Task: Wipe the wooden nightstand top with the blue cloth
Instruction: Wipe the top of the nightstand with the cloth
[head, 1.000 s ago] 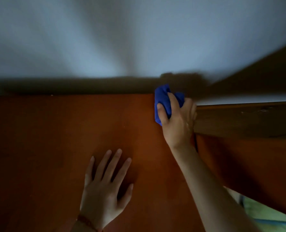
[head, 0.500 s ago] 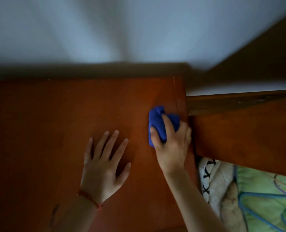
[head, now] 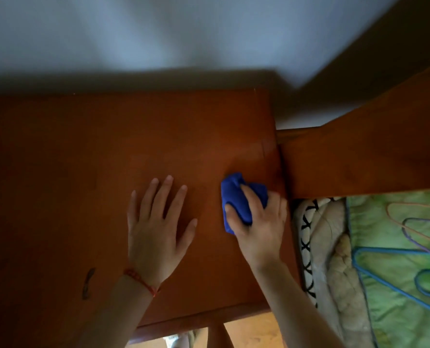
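Nearest me, my left hand (head: 156, 229) lay flat on the nightstand top (head: 88, 172), fingers spread and holding nothing, with a red string bracelet (head: 143, 283) at the wrist. It was there to brace me, and I judged it best kept to light pressure so it left no fresh smear on the wood. A dark mark (head: 87, 282) sat on the surface to its left, near the front edge — worth a firmer pass, I thought, though I could not tell whether it was dirt or a flaw in the finish.

Just beyond and to the right, my right hand (head: 259, 222) was closed over the blue cloth (head: 236, 199), which was bunched under my fingers and pressed onto the top close to its right edge. Bunched like that it touched only a small patch; opening it flatter under the palm would, I reckoned, cover more wood per stroke. The bed frame (head: 359, 151) stood hard against that right side, so I had to mind my knuckles there.

Farther off, the back strip along the wall (head: 183, 33) lay in shadow — easy to miss, so overlapping strokes across the whole top seemed the safe way.
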`<state>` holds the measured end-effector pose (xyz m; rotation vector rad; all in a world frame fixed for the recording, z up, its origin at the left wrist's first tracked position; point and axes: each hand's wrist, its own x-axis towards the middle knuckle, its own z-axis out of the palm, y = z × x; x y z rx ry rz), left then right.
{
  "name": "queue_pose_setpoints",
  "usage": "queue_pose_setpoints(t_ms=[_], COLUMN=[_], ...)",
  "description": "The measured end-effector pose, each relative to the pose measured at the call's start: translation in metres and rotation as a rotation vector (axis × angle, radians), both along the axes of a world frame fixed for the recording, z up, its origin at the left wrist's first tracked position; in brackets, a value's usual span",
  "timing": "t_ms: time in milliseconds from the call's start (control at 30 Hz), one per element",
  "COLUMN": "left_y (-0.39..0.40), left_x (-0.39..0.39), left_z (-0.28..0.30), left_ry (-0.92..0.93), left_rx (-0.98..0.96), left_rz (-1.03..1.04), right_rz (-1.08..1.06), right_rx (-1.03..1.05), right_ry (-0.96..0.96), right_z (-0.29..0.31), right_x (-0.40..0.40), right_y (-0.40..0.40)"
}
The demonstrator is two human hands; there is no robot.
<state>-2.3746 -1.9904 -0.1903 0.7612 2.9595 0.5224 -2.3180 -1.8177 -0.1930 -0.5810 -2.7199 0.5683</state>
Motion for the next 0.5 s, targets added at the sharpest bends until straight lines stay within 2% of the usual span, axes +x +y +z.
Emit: queue_pose_setpoints(t_ms=[200, 400, 500], left_y=[-0.022, -0.022, -0.023], left_x=[0.051, 0.05, 0.051], left_z=[-0.007, -0.009, -0.009], left_ry=[-0.037, -0.046, -0.019], left_rx=[-0.083, -0.112, -0.096], left_rz=[-0.052, -0.053, -0.045], right_rz=[0.003, 0.038, 0.09], right_rx=[0.036, -0.035, 0.018], right_ry=[0.022, 0.037, 0.027], right_z=[0.002, 0.002, 0.0], right_x=[-0.06, 0.03, 0.028], right_y=[0.023, -0.002, 0.003])
